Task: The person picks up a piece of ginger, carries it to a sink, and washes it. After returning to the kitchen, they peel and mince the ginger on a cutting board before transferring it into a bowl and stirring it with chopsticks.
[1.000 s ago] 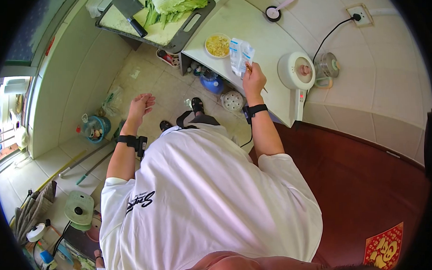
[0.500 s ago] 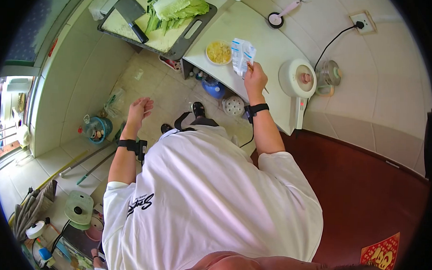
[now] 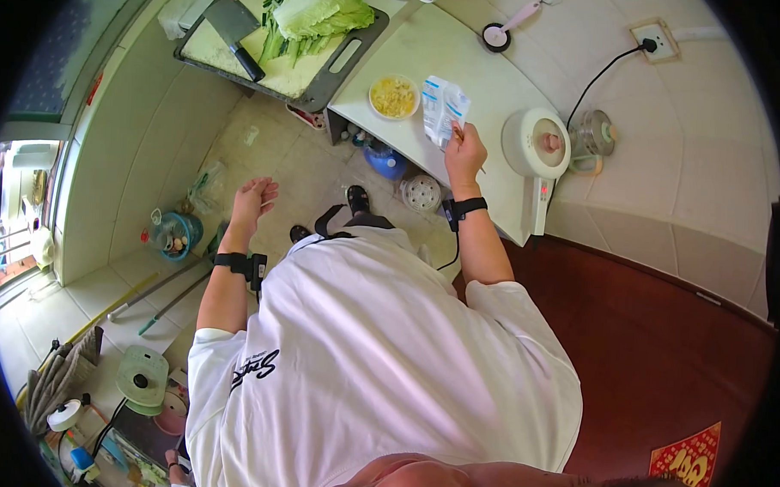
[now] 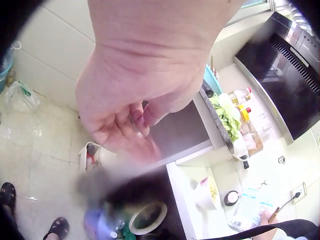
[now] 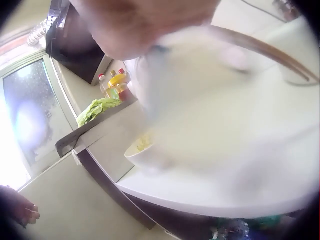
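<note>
My right hand (image 3: 465,156) holds up a clear plastic packet (image 3: 444,110) with blue bands and print, over the white counter. The same hand grips a thin brown wooden utensil (image 5: 267,50), whose end looks split in the right wrist view. Just left of the packet, a white bowl (image 5: 145,156) of chopped yellow food (image 3: 393,97) sits near the counter's edge. My left hand (image 3: 255,199) hangs over the floor with its fingers loosely bent, and it holds nothing. Blur hides much of the packet in the right wrist view.
A cutting board (image 3: 349,62) carries a cleaver (image 3: 234,23) and leafy cabbage (image 3: 322,11). A white electric pot (image 3: 531,141) stands on the counter's right, plugged in by a black cord. Under the counter are a blue jug (image 3: 384,160) and a white perforated container (image 3: 421,193).
My right hand has drawn slightly right and toward my body with the packet, widening the gap to the bowl. My left hand has barely moved.
</note>
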Tool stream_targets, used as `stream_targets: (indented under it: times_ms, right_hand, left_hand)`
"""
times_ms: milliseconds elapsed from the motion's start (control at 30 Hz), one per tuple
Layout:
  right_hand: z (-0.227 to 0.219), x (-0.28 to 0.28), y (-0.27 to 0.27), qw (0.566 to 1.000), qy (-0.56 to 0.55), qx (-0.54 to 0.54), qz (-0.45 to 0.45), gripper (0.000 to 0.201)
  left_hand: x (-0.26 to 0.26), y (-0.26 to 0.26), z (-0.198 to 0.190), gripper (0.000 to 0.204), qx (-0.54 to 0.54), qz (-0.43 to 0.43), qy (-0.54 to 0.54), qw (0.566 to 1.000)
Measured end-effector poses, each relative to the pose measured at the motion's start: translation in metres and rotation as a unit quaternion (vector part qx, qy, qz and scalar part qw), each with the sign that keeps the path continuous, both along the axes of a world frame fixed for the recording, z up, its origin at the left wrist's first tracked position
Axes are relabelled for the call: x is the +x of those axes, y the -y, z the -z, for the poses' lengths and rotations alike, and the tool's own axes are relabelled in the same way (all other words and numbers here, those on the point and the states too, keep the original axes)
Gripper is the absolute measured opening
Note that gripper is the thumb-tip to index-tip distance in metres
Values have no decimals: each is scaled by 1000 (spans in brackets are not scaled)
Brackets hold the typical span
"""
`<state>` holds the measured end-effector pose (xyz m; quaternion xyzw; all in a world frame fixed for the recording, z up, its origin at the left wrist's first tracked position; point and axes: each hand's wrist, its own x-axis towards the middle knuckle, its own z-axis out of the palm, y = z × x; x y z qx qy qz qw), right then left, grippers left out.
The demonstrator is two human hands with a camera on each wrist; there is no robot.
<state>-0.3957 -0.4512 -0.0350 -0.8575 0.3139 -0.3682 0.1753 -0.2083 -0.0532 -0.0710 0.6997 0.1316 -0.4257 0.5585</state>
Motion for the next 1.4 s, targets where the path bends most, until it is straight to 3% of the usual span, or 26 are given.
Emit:
stream_targets:
  times_ms: [167, 233, 267, 333, 367, 400, 533, 600, 633, 700, 900, 967, 1067, 1133, 1200, 1267, 1400]
  right_hand:
    - [-28, 10, -1, 997, 67, 33, 16, 27]
    - [-44, 21, 6, 980, 186, 75, 5, 29]
    - [-54, 24, 8, 979, 191, 72, 1, 29]
    - [-93, 38, 2, 940, 316, 123, 24, 26]
    - [-115, 58, 1, 903, 415, 101, -33, 22]
    - [-123, 72, 4, 901, 420, 99, -38, 22]
    - [-125, 114, 19, 902, 382, 179, -97, 23]
    - [-111, 146, 34, 958, 246, 124, -73, 25]
    - [-101, 166, 43, 957, 250, 123, -82, 25]
    - [-79, 203, 58, 986, 153, 4, -72, 7]
    - [-63, 282, 67, 973, 202, -41, -101, 9]
    - [-59, 283, 62, 971, 214, -63, -85, 8]
    - [-54, 268, 56, 990, 129, 10, -52, 10]
    - [-51, 259, 60, 994, 20, 96, -38, 24]
    - [-43, 264, 70, 997, 20, 68, -26, 22]
    - [-41, 266, 76, 981, 68, 170, -58, 22]
    - [-61, 223, 81, 978, 92, 184, -41, 25]
  left_hand:
    - [-1, 2, -9, 21, 8, 0, 14, 1000]
    - [-2, 10, -21, 22, 11, 38, 38, 999]
    - [-2, 15, -28, 22, 7, 35, 43, 998]
    - [0, 23, -40, 22, -8, 50, 59, 997]
    - [2, 26, -44, 22, -11, 46, 66, 997]
    - [4, 29, -48, 22, -15, 41, 70, 997]
    - [7, 29, -48, 22, -22, 9, 78, 997]
    - [8, 22, -42, 22, -20, -7, 77, 997]
    - [8, 20, -38, 21, -15, -19, 69, 997]
    - [4, 16, -33, 20, -13, -47, 68, 996]
    - [-7, 14, -28, 18, 7, -103, 46, 994]
    - [-12, 14, -21, 18, 5, -107, 22, 994]
    - [-14, 23, -14, 19, 16, -102, 5, 995]
    - [-16, 30, -13, 21, 20, -90, -3, 996]
    - [-16, 42, -14, 26, 20, -28, -8, 999]
    - [-14, 64, -26, 30, 13, 21, -14, 1000]
    - [-9, 117, -37, 39, -37, 177, -14, 983]
